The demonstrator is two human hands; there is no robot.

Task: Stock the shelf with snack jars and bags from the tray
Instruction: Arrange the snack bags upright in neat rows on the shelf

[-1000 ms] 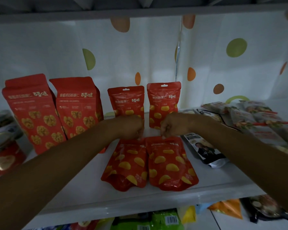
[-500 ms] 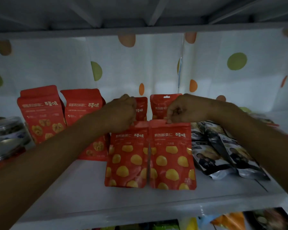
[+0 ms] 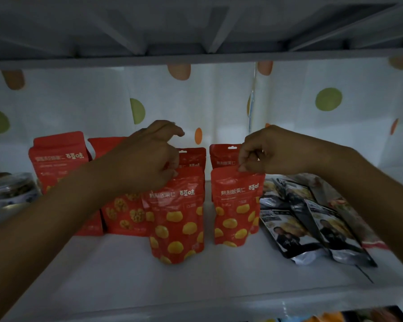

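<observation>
Jars [image 3: 12,189] sit at the far left edge of the white shelf [image 3: 116,273], dim and partly cut off by the frame. Next to them stand two tall red cartons [image 3: 58,159] side by side, the second largely hidden behind the left forearm. The left hand [image 3: 147,159] reaches in over them and is curled loosely at the top edge of the left red pouch [image 3: 177,219], a red bag printed with yellow chestnuts that stands upright on the shelf, tilted slightly; its thumb and lower fingers meet the pouch's top corner, while the index finger is lifted free above, so the grip is only partial. Behind this pouch a matching rear pouch [image 3: 193,156] shows its top. A narrow gap of bare shelf separates the two front bags. The right red pouch [image 3: 236,210] stands upright just beyond that gap, a little farther back than the left one, with another rear pouch's header [image 3: 223,154] visible behind it. The right hand [image 3: 265,152] pinches the top right edge of this pouch between thumb and bent fingers, closed firmly on it. To the right, just beside the pouch, dark silver-edged snack bags [image 3: 312,231] lie overlapping and leaning back on the shelf. A white sheet with coloured dots [image 3: 328,98] hangs behind everything.
</observation>
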